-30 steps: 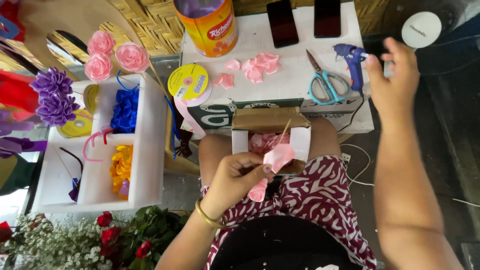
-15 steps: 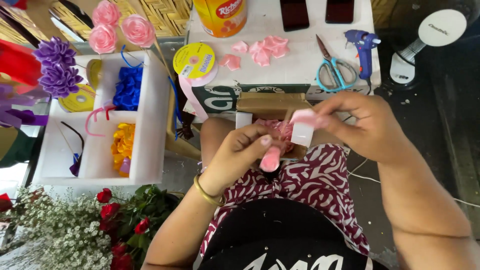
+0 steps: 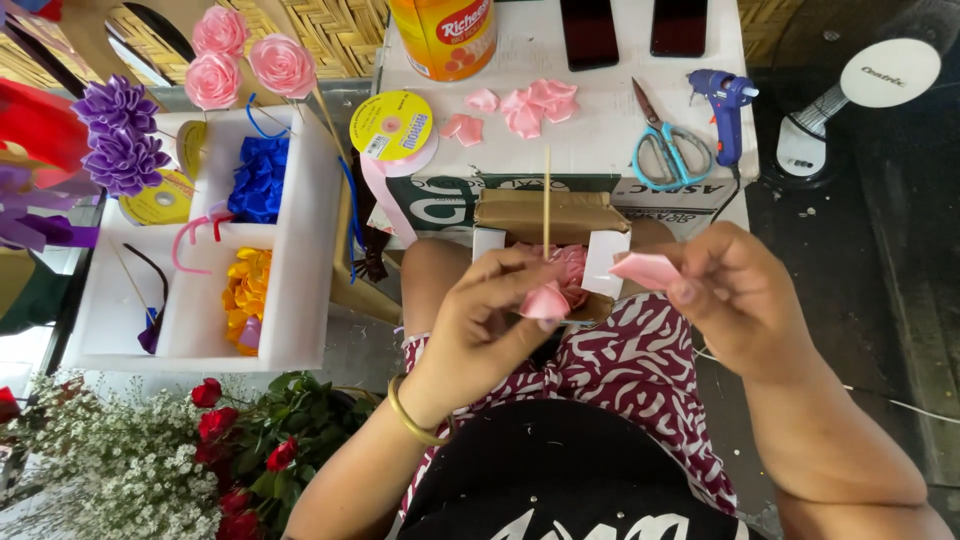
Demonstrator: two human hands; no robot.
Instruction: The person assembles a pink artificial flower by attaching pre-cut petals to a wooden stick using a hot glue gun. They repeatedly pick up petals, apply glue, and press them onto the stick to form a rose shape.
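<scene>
Three finished pink roses (image 3: 245,58) stand aside; the left hand (image 3: 490,320) pinches a barely begun bud (image 3: 546,300) on its skewer (image 3: 546,200) over the lap, the right hand (image 3: 735,300) grasping the next petal (image 3: 645,268).

Both arms come up from the bottom of the frame and meet near the middle. The left hand (image 3: 490,315) sits just left of the middle. Its fingers are curled in and its fingertips are pinched together, pointing to the right. The left wrist bends a little, and the forearm slants down to the lower left. The right hand (image 3: 740,300) sits right of the middle, a bit higher. Its thumb and first fingers are pinched shut and point left, toward the other hand. The right forearm runs down to the lower right corner. The two hands are near but not touching.
</scene>
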